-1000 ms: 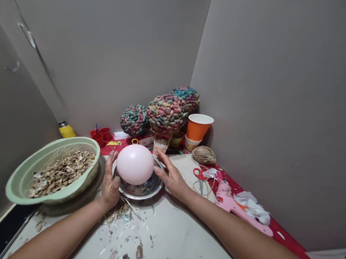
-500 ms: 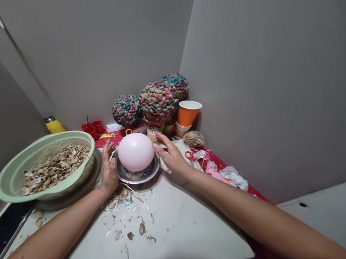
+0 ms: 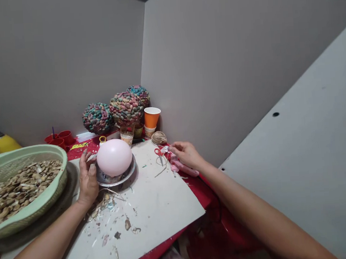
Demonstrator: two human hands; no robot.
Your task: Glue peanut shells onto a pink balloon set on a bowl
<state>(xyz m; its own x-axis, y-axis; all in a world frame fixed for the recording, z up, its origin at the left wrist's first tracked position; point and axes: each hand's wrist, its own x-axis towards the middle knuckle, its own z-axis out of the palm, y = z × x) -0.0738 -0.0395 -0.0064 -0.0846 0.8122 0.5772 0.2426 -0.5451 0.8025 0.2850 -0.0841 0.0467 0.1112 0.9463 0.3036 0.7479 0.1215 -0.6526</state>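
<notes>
forearms (image 3: pixel 262 214) slant in from the lower left and lower right, over one pale board (image 3: pixel 157 205) strewn with shell scraps (image 3: pixel 99 205). at far left is one green basket (image 3: pixel 64 176) of shells. the left hand (image 3: pixel 89 182) stands upright, fingers spread and loosely bent, nothing in their grasp. one pale pink balloon (image 3: pixel 114 157) sits just right of those fingers, on one metal dish (image 3: pixel 131 172); whether the fingertips touch it i cannot tell. the right hand (image 3: pixel 188 154) is well apart from it, back upward, thumb and fingers nearly together at a white scrap (image 3: pixel 165 149); any hold is unclear. near that hand lie one pair of scissors (image 3: pixel 160 156) and one pink glue gun (image 3: pixel 189 169). farther back are three red cups (image 3: pixel 66 137), one orange cup (image 3: pixel 152 118) and three multicoloured knobbly balls (image 3: pixel 127 109).
</notes>
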